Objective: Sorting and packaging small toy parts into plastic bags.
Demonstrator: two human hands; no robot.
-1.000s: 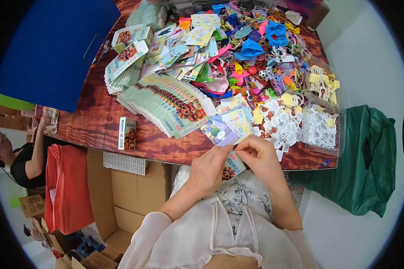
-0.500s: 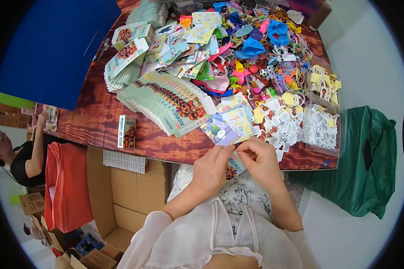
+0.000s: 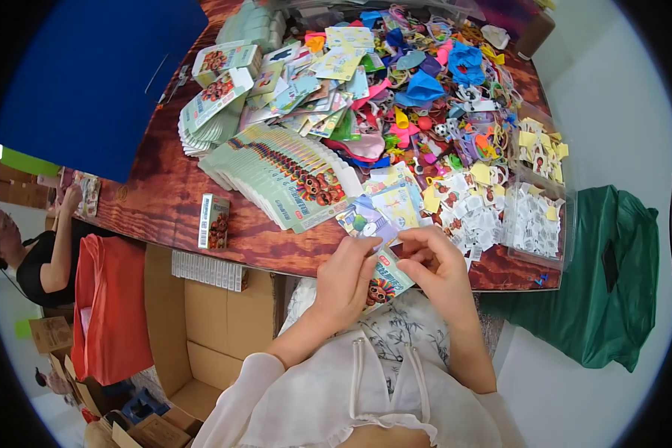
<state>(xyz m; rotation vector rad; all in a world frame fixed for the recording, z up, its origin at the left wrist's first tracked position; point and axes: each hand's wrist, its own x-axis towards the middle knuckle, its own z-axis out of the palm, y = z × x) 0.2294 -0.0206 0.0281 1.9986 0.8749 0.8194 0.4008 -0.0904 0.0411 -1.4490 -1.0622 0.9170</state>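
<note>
A small light-green printed box (image 3: 388, 281) with a colourful character picture is between my hands, just off the table's near edge. My left hand (image 3: 343, 282) is closed round its left side. On the other side, my right hand (image 3: 439, 270) pinches at its upper right edge with thumb and bent fingers; the exact contact is partly hidden. Right beyond my fingertips lie printed cards (image 3: 367, 219), purple and pale yellow. A fanned row of flat green cartons (image 3: 284, 175) spreads to the left of them. Small white packets (image 3: 467, 213) are heaped to the right.
One finished-looking box (image 3: 214, 222) stands near the table's left edge. Below it, an open cardboard carton (image 3: 209, 321) holds a row of boxes. Colourful small toys (image 3: 425, 89) pile up at the back. Clear bins (image 3: 537, 224) stand right, beside a green bag (image 3: 597, 276). A co-worker (image 3: 37, 254) sits left.
The box between my hands has tilted and shows more of its front. My right fingers have lifted and loosened a little from its top. The view has shifted slightly.
</note>
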